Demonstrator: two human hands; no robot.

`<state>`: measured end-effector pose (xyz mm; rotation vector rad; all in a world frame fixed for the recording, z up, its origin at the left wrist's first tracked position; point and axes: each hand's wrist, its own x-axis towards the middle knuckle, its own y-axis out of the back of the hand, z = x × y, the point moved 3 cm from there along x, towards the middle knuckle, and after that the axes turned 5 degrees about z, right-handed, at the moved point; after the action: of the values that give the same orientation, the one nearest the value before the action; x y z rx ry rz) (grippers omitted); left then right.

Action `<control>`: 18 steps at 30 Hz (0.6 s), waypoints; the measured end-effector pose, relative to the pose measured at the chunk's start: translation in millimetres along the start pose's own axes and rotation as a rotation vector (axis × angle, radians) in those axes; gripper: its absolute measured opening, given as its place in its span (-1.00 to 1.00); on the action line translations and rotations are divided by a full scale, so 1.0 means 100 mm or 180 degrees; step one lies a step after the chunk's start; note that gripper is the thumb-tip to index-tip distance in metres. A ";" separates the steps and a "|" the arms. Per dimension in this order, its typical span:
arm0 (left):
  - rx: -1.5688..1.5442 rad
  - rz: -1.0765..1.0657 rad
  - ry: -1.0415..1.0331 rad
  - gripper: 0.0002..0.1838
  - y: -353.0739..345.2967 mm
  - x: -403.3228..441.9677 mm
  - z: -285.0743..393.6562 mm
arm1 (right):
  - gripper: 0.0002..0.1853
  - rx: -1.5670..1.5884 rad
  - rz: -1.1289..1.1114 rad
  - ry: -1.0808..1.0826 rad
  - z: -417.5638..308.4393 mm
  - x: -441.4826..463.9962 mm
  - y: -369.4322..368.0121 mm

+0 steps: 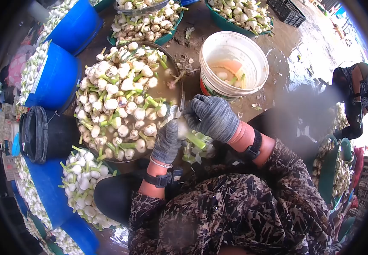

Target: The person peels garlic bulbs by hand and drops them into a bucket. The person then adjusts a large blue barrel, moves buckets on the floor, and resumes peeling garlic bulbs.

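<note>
My left hand [166, 142], in a grey glove, is closed on a garlic bulb [183, 128]. The bulb is blurred, and its cut green stem [196, 139] points down to the right. Just to the right, my gloved right hand [215, 118] is curled into a fist; what its fingers hold is hidden. A thin, pale grey blade-like piece [173, 114] shows between the hands. Beside my left hand stands a wide round basin [179, 70] heaped with garlic bulbs [120, 97] in murky water. Leafy trimmings [192, 152] lie below the hands.
A white bucket [207, 49] with some bulbs inside stands beyond my right hand. Garlic-filled blue tubs [54, 78] and a black bucket [52, 134] line the left. Green basins [235, 33] and a black crate [286, 12] are at the back. Another person [353, 93] is at right.
</note>
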<state>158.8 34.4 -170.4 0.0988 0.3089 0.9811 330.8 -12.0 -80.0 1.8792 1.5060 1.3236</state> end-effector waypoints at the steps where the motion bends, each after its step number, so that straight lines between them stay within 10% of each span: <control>1: -0.0201 -0.0032 0.0087 -0.17 0.00 0.01 0.01 | -0.88 0.0399 0.0174 -0.0259 0.06 -0.01 -0.04; 6: -0.0573 -0.0199 0.0113 -0.16 0.03 -0.03 0.12 | -0.90 0.1300 0.0405 -0.0799 0.12 -0.05 0.05; 10: -0.0036 -0.0001 0.0036 -0.19 0.03 -0.03 0.16 | -0.88 0.0392 0.0100 0.0121 -0.08 -0.05 0.10; 18: -0.0757 -0.0384 -0.0538 -0.30 -0.06 -0.05 0.37 | -0.86 0.1022 0.0326 -0.1660 0.66 -0.10 -0.31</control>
<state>171.7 28.8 -135.1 -0.0531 0.0411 0.8769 370.1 6.0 -139.2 2.2928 1.4088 0.5682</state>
